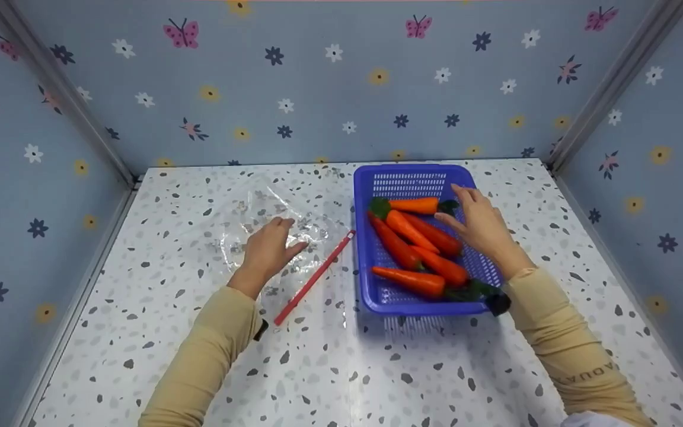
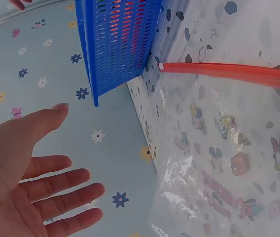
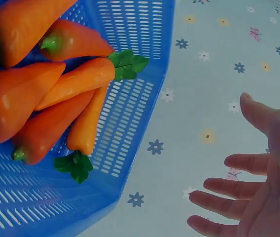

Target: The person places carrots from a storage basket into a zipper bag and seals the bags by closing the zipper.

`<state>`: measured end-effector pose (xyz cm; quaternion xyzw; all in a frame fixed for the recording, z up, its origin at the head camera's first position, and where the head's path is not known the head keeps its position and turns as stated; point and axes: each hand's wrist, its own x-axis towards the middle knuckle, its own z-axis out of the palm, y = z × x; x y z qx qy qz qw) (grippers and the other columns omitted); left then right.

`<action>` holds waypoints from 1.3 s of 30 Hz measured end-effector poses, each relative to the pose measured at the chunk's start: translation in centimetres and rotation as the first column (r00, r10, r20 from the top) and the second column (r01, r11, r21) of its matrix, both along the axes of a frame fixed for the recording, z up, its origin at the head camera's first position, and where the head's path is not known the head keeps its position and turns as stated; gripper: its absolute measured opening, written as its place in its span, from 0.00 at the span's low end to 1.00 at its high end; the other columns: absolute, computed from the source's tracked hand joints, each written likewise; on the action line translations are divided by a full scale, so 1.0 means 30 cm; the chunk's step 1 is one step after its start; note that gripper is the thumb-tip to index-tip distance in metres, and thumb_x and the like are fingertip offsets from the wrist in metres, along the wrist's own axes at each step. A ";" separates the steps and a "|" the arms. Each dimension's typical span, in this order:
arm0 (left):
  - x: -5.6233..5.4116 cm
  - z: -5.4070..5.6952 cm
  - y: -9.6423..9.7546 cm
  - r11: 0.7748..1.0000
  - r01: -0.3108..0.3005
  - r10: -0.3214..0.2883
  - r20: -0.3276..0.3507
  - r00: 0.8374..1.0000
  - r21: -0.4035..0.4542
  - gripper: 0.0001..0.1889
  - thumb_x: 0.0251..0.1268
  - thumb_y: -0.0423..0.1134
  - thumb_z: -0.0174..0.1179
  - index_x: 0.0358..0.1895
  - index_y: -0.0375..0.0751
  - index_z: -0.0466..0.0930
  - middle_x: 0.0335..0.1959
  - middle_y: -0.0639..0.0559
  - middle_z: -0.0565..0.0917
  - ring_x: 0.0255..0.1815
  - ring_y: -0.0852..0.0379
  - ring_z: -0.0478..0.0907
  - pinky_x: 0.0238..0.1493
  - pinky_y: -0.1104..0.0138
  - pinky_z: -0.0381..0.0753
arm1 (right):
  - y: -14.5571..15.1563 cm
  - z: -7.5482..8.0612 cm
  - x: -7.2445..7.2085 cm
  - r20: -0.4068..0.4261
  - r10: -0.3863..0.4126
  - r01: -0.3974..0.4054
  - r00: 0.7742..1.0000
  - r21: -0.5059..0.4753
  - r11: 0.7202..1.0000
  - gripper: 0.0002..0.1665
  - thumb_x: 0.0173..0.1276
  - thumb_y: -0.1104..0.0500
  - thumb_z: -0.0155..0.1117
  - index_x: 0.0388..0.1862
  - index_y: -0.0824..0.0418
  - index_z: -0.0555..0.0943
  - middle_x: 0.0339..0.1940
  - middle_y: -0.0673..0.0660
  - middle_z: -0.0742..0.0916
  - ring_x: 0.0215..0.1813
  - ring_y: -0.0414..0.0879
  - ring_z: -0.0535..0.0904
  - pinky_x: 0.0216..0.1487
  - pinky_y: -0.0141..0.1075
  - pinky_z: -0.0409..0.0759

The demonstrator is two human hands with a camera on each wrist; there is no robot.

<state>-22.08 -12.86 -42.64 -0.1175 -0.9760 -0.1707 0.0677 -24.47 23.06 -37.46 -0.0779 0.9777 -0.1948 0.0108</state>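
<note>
A blue plastic basket [image 1: 364, 261] holds several orange carrots [image 1: 414, 206] with green leafy tops and several red peppers [image 1: 393, 240] with short green stems. Over the basket's right side hovers my right hand [image 1: 485, 228], its fingers extended and nothing in them; the right wrist view shows it apart from the vegetables. To the left lies a clear plastic bag [image 2: 214, 148] printed with small cartoon figures, a red zip strip [image 1: 315, 279] along its edge nearest the basket. My left hand [image 1: 267, 249] is held above this bag with fingers spread, gripping nothing.
The speckled white table [image 1: 341, 379] is enclosed by blue flowered panels [image 1: 329, 83] at the back and both sides. Between the bag's red strip and the basket's left rim there is only a narrow gap.
</note>
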 end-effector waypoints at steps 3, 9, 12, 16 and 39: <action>-0.001 -0.030 0.006 1.000 -0.004 0.005 -0.015 1.000 0.019 0.25 0.54 0.47 0.61 0.51 0.32 0.74 0.45 0.39 0.77 0.42 0.44 0.76 0.42 0.55 0.75 | 0.001 -0.009 0.014 -0.039 0.009 -0.010 0.999 -0.039 0.999 0.44 0.62 0.39 0.52 0.67 0.64 0.54 0.62 0.70 0.64 0.61 0.63 0.59 0.59 0.58 0.54; 0.001 -0.091 0.022 0.998 -0.010 0.013 -0.044 0.999 0.059 0.20 0.54 0.42 0.62 0.46 0.32 0.76 0.43 0.41 0.78 0.43 0.44 0.75 0.44 0.55 0.74 | 0.004 -0.033 0.041 -0.156 0.019 -0.037 0.988 -0.116 0.993 0.35 0.62 0.49 0.58 0.61 0.69 0.64 0.57 0.70 0.70 0.57 0.62 0.65 0.58 0.53 0.61; 0.004 -0.121 0.033 0.997 -0.017 0.021 -0.054 0.998 0.073 0.18 0.53 0.40 0.62 0.45 0.33 0.77 0.42 0.41 0.79 0.43 0.45 0.75 0.44 0.56 0.74 | 0.002 -0.053 0.051 -0.223 0.015 -0.054 0.975 -0.171 0.984 0.29 0.61 0.55 0.61 0.56 0.70 0.69 0.52 0.69 0.74 0.54 0.60 0.69 0.55 0.51 0.65; 0.004 -0.166 0.046 0.992 -0.025 0.030 -0.040 0.999 0.124 0.17 0.53 0.39 0.62 0.44 0.34 0.77 0.40 0.42 0.79 0.43 0.46 0.75 0.43 0.56 0.74 | -0.009 -0.080 0.066 -0.292 0.002 -0.076 0.956 -0.240 0.968 0.23 0.59 0.59 0.63 0.50 0.71 0.73 0.44 0.68 0.78 0.46 0.58 0.74 0.49 0.48 0.71; 0.003 -0.358 0.097 0.949 -0.156 0.124 0.128 0.984 0.274 0.18 0.50 0.40 0.65 0.44 0.34 0.77 0.38 0.45 0.76 0.41 0.49 0.74 0.44 0.60 0.73 | -0.106 -0.193 0.108 -0.407 -0.049 -0.159 0.912 -0.462 0.873 0.16 0.58 0.62 0.63 0.44 0.68 0.78 0.39 0.62 0.82 0.37 0.51 0.79 0.38 0.43 0.77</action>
